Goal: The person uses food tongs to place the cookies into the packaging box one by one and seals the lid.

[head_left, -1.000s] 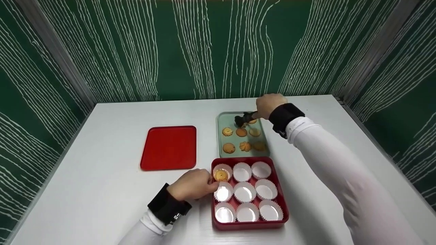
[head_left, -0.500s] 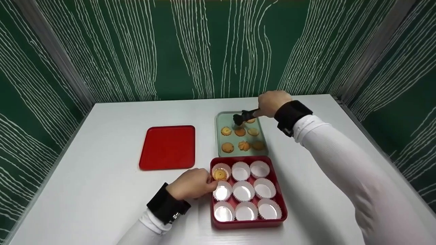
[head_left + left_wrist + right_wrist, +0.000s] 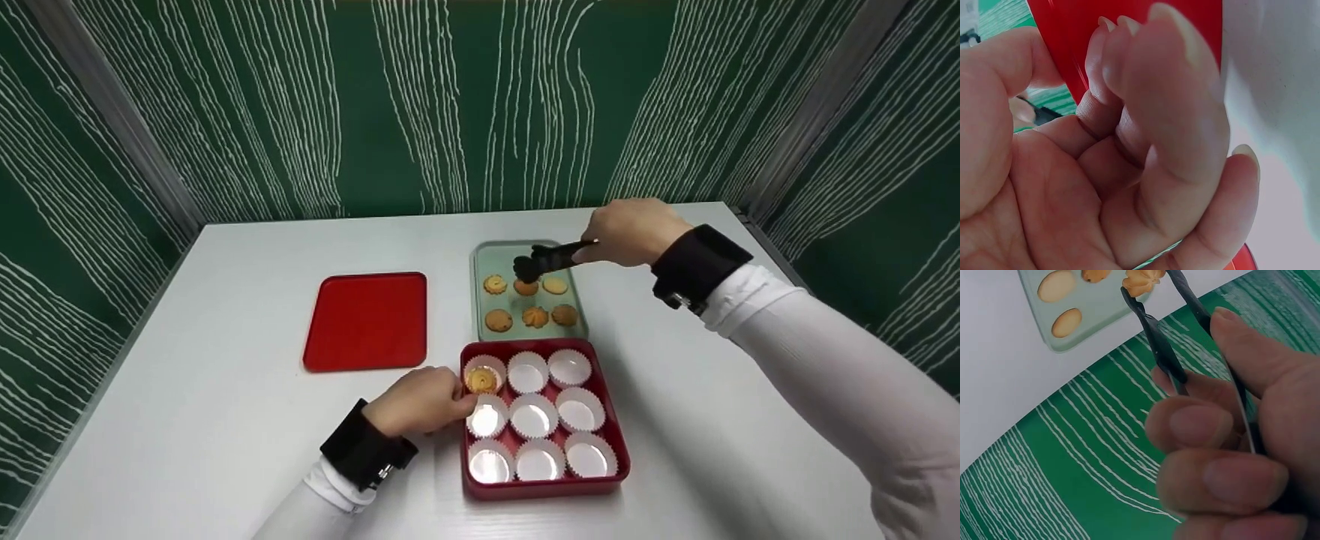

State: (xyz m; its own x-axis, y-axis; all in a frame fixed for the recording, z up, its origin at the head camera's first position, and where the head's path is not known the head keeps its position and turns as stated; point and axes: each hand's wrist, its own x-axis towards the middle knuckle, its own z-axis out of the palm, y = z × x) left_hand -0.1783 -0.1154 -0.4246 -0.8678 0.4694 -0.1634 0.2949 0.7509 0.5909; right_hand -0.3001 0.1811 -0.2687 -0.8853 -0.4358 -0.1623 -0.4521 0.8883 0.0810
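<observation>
My right hand [image 3: 630, 231] grips black tongs [image 3: 555, 259] over the green tray [image 3: 486, 259]. In the right wrist view, a flower-shaped cookie [image 3: 1143, 280] sits between the tong tips; the tongs hide it in the head view. Several other cookies, such as a ridged one [image 3: 535, 317], lie on the tray. My left hand [image 3: 421, 401] holds the left wall of the red box [image 3: 544, 490], thumb over the rim and fingers curled against the outside. White paper cups [image 3: 533, 416] fill the box in rows. The back left cup contains a yellow round cookie [image 3: 481, 379].
To the left of the tray lies a flat red lid [image 3: 367, 321] on the white table [image 3: 225, 360]. The box stands right in front of the tray. Green walls with white streaks [image 3: 405, 112] enclose the table's back and sides.
My right hand has shifted right and slightly toward me, and the tongs appear higher above the tray. The left hand keeps its hold on the box.
</observation>
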